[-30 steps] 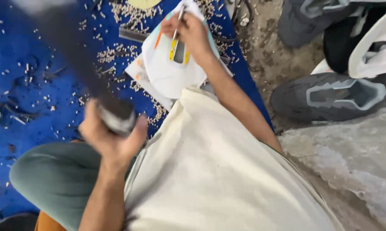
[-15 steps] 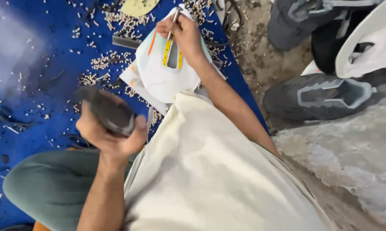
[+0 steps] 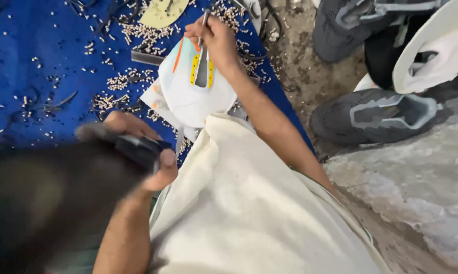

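The white shoe upper (image 3: 193,96), with its yellow and orange trim, lies on the blue mat (image 3: 31,81) just past my lap, and its tongue slot faces up. My right hand (image 3: 216,38) rests on its top edge, fingers pinched shut around a thin metal punch (image 3: 203,23) that stands nearly upright at the upper's rim. My left hand (image 3: 145,152) is closed tight around the dark handle of a hammer (image 3: 61,187), which sweeps across the near left of the view as a heavy blur. I judge the punching well under way: pale punched-out bits (image 3: 137,33) lie scattered all over the mat, yet the punch sits at only one spot, so more of the edge seems left to do; I cannot make out finished holes. Against half a second ago, the hammer has swung lower and nearer to me and blurs far more, while my right hand and the punch keep their place on the upper. Grey shoes (image 3: 373,114) lie on the bare floor to the right.
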